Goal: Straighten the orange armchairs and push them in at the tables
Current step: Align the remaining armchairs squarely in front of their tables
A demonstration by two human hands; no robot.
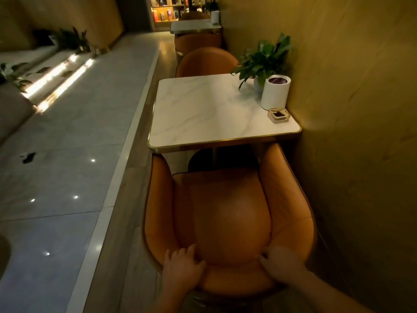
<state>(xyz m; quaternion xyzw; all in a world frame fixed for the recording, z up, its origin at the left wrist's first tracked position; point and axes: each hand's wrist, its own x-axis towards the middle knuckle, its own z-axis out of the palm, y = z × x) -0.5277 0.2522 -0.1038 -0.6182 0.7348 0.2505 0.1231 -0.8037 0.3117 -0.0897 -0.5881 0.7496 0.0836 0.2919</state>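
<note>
Left hand point(183, 266): laid over the top edge of the near armchair's backrest, fingers curled onto the inner face of the back, gripped there.
Right hand point(279, 264): placed on the same backrest edge further right, fingers bent and closed on the leather.
Near armchair point(228, 213): orange, faced toward the marble table point(209, 109), its arm tips tucked just under the table's gold-edged front; the seat itself is seen short of the tabletop.
Far armchair point(206, 62): set against the table's opposite side.
Tabletop items: potted plant point(262, 62), white cylinder point(275, 92) and small ashtray point(277, 115) grouped near the wall point(361, 109).
Further back: another table point(194, 27) with an orange chair point(197, 44).
</note>
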